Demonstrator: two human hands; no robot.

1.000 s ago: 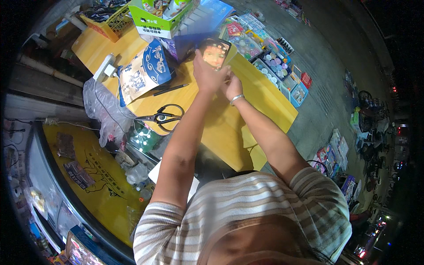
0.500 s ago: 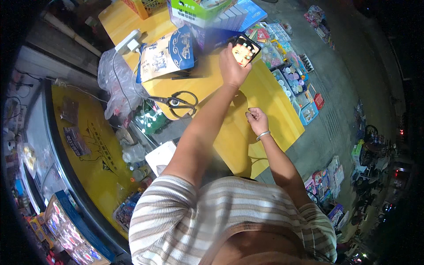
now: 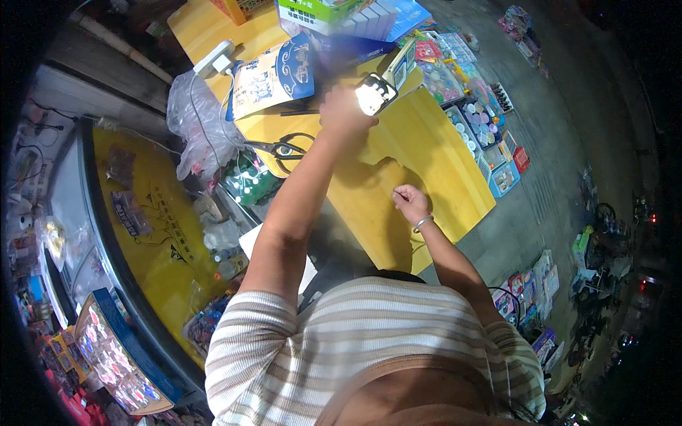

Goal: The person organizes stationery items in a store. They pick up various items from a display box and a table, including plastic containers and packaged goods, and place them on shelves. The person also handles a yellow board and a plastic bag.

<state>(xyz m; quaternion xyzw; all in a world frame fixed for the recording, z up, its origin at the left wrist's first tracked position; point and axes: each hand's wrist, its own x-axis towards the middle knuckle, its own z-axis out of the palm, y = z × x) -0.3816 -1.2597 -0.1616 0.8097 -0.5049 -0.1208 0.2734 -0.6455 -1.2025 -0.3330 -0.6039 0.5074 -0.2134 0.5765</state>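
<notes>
My left hand (image 3: 346, 110), smeared by motion, is at the left edge of a phone (image 3: 376, 94) with a glaring bright face. I cannot tell whether its fingers still grip the phone. Beyond the phone, a pale, flat, upright piece (image 3: 401, 65) leans at a slant. Lower down, above the yellow table (image 3: 455, 213), my right hand (image 3: 412, 204) is closed, thumb against curled fingers; what they hold, if anything, is hidden. A bangle circles that wrist. Black-handled scissors (image 3: 284, 150) lie left of my left forearm, at the table's edge.
A blue-and-cream paper bag (image 3: 273, 77) lies on the table beside a white power strip (image 3: 214, 58) with cords. Boxes (image 3: 337, 18) stand at the far end. Trays of small goods (image 3: 477, 124) line the floor to the right. A yellow-fronted counter (image 3: 153, 206) is at left.
My left hand has swung left and slightly nearer. The phone now appears lower, left and at another angle, and the slanted pale piece behind it shows. My right hand stays nearly in place.
</notes>
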